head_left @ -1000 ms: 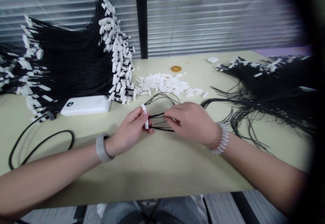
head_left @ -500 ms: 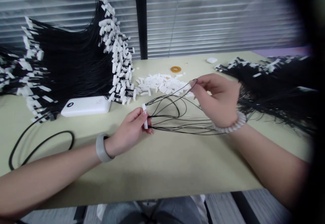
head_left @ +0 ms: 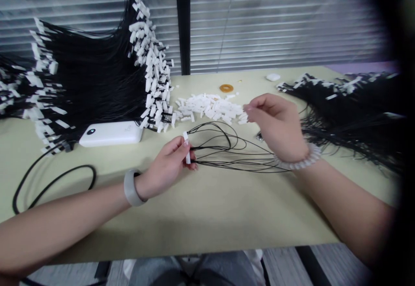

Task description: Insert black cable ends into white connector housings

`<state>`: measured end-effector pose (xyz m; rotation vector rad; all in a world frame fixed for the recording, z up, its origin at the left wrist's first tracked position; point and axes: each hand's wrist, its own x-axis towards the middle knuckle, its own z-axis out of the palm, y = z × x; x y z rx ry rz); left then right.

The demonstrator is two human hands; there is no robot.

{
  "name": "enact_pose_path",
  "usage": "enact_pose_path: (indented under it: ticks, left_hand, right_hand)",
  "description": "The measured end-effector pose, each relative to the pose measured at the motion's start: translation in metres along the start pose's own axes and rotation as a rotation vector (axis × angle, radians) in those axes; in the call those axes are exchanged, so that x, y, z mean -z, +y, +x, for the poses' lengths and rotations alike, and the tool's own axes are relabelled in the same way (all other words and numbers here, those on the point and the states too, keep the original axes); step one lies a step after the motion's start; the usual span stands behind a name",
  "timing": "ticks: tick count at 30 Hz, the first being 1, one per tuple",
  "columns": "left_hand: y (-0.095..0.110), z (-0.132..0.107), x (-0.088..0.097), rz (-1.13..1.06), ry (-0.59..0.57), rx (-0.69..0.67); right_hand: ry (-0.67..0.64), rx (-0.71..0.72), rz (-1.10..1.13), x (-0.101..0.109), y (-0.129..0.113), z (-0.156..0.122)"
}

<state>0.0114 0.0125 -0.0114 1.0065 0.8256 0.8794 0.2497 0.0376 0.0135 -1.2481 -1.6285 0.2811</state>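
My left hand [head_left: 166,168] grips a small white plastic connector [head_left: 186,148] upright between thumb and fingers. Several thin black wires [head_left: 227,156] run from that connector to the right in loose loops over the table. My right hand [head_left: 275,126] is raised above the wires' far ends, its fingertips pinched together beside a heap of white connectors [head_left: 209,107]. No wire shows between those fingertips. A small dark wire end [head_left: 259,136] shows just under my right palm.
Large bundles of black wires with white connectors [head_left: 97,69] rise at the left, and another bundle [head_left: 350,113] lies at the right. A white power bank [head_left: 110,133], a black cable loop [head_left: 55,186] and an orange ring [head_left: 226,88] lie on the pale green table [head_left: 227,208].
My right hand has let go of the wire it pinched, and the loops have dropped towards the table. My right hand has moved slightly right. My left hand stays in place.
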Motion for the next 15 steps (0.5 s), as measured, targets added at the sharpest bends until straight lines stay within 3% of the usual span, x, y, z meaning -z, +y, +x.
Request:
enact_pose_path:
  ticks: [5,8,10,15]
  left_hand:
    - [0.000,-0.001,-0.001,0.037,0.001,-0.016]
    - [-0.001,-0.001,-0.002,0.059,0.001,-0.023]
    - [-0.001,-0.001,-0.002,0.054,0.006,-0.022]
    - [0.000,-0.001,0.000,0.012,0.024,0.026]
  right_hand:
    - [-0.369,0.359,-0.249,-0.008,-0.024,-0.011]
    - [-0.568,0.413,-0.450,-0.011,-0.026,-0.016]
    - [-0.554,0.373,-0.563,-0.008,-0.026,-0.015]
    - [-0.213,0.280,-0.774,0.018,-0.028,-0.001]
